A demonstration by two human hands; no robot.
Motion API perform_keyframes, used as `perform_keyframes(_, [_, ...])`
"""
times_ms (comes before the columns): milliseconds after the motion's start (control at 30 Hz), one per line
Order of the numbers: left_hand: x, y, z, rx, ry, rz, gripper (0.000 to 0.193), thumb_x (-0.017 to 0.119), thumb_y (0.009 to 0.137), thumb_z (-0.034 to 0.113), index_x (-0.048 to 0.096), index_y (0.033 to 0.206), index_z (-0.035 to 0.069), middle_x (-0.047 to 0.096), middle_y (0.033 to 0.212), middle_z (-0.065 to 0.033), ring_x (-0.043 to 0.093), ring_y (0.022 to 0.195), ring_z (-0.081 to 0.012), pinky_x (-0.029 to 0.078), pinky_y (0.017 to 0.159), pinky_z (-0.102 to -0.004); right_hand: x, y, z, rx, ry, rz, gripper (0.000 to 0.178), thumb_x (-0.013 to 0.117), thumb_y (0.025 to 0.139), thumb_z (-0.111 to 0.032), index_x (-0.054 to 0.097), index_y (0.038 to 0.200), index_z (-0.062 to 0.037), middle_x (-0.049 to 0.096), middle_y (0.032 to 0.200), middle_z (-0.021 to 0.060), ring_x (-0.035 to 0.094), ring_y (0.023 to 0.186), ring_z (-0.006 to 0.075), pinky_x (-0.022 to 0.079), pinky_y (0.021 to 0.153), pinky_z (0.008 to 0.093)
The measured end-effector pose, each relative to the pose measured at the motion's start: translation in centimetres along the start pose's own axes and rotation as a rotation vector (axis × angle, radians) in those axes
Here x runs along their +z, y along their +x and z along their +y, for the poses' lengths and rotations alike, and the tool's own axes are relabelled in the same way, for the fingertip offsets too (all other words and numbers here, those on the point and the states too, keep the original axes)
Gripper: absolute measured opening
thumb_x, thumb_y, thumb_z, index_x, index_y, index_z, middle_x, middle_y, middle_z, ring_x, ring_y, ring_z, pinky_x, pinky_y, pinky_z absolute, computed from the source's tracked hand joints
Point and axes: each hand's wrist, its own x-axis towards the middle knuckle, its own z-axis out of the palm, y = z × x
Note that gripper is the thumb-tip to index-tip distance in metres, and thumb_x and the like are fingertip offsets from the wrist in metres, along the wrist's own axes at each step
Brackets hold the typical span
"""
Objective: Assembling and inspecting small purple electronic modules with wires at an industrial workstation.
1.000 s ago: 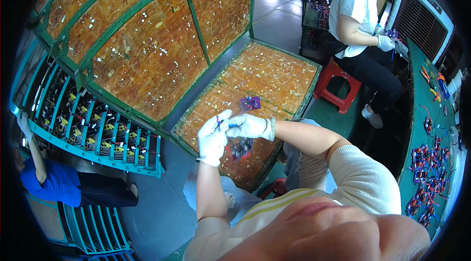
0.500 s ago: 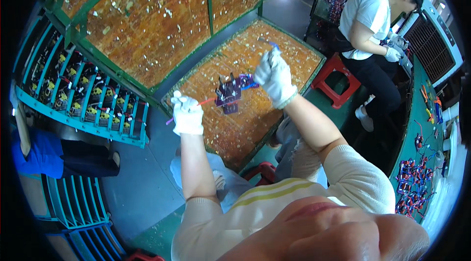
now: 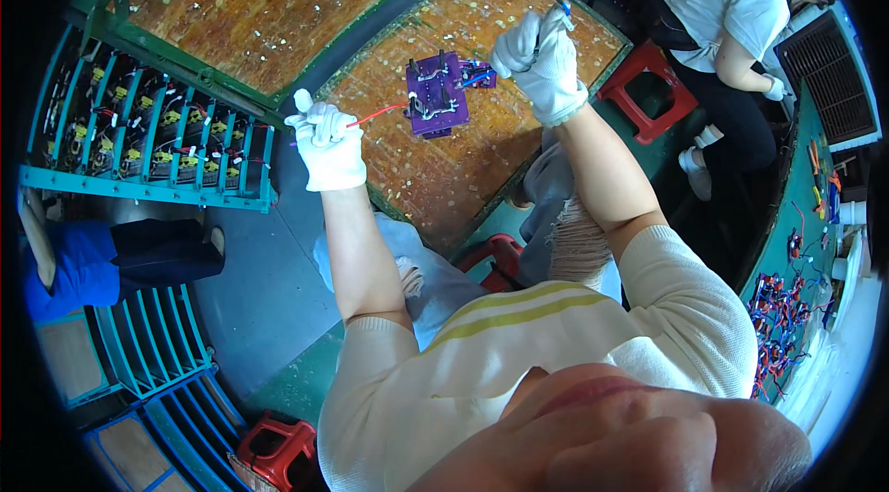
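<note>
A purple circuit board with upright dark parts and silvery joints hangs between my hands, in front of the worn wooden board. A red wire runs from its left side into my gloved left hand, whose fingers are curled round it. On the right, a smaller board section with blue wires reaches toward my gloved right hand. That hand is closed on the blue wire, with a dark blue end sticking out above the fingers. Both gloves are white.
Teal racks of yellow and black parts stand left, near a person in blue. A co-worker in white sits at the right beside a red stool. The green bench holds tools and a wired-board pile.
My hands have moved farther apart, drawing the wires out, and the purple board shows more face-on. The view has shifted, so the surroundings sit higher. The co-worker has bent further right.
</note>
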Motion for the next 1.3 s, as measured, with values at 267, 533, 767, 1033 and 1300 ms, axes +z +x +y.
perform_keyframes(267, [3.4,-0.2,-6.8,0.287,1.119,0.148,0.048,0.043,0.088,0.046,0.055,0.095,0.0,0.051,0.055,-0.0021,0.037,0.039,-0.0054,0.025,0.033,-0.0192,-2.4,-0.5,0.6,-0.038,-0.5,-0.244,0.061,0.024,0.09,-0.055,0.034,0.052,-0.0082,0.032,0.048,0.0027,0.036,0.043,0.0148,0.03,0.043,0.0279])
perform_keyframes(533, [4.4,-1.2,-9.3,0.424,1.457,0.206,0.032,0.045,0.091,0.032,0.056,0.097,0.003,0.055,0.063,-0.0019,0.035,0.042,-0.0024,0.024,0.037,-0.0179,-2.4,-0.7,2.1,-0.145,-0.496,-0.323,0.051,0.034,0.092,-0.041,0.039,0.054,-0.0068,0.034,0.05,0.0038,0.04,0.046,0.019,0.033,0.048,0.0316])
perform_keyframes(767, [0.8,-0.1,-11.7,-0.361,0.398,0.783,0.069,0.05,0.074,0.065,0.043,0.115,0.01,0.057,0.102,-0.0092,0.056,0.09,-0.023,0.04,0.087,-0.0382,0.6,-1.2,1.9,-0.215,-0.522,-0.322,0.05,0.033,0.093,-0.037,0.033,0.053,-0.0067,0.032,0.048,0.0024,0.038,0.045,0.0169,0.032,0.045,0.0295])
perform_keyframes(1033, [-3.4,-0.1,-14.2,-0.378,0.388,0.492,0.058,0.036,0.088,0.051,0.047,0.114,0.001,0.053,0.112,-0.0154,0.053,0.101,-0.0256,0.044,0.087,-0.0413,0.8,-1.0,0.2,0.363,0.584,-0.25,0.056,0.037,0.083,-0.058,0.033,0.054,-0.0107,0.022,0.048,-0.0023,0.023,0.043,0.0117,0.023,0.043,0.0243])
perform_keyframes(1300, [-2.5,-1.1,-13.0,-0.094,1.765,-0.17,0.03,0.044,0.088,0.027,0.057,0.095,0.0,0.062,0.087,-0.0077,0.06,0.067,-0.0176,0.048,0.062,-0.0287,-3.8,0.2,3.9,0.084,-1.221,-0.213,0.014,0.056,0.076,-0.009,0.058,0.09,-0.0059,0.053,0.066,0.0044,0.049,0.055,0.0231,0.041,0.052,0.0303])
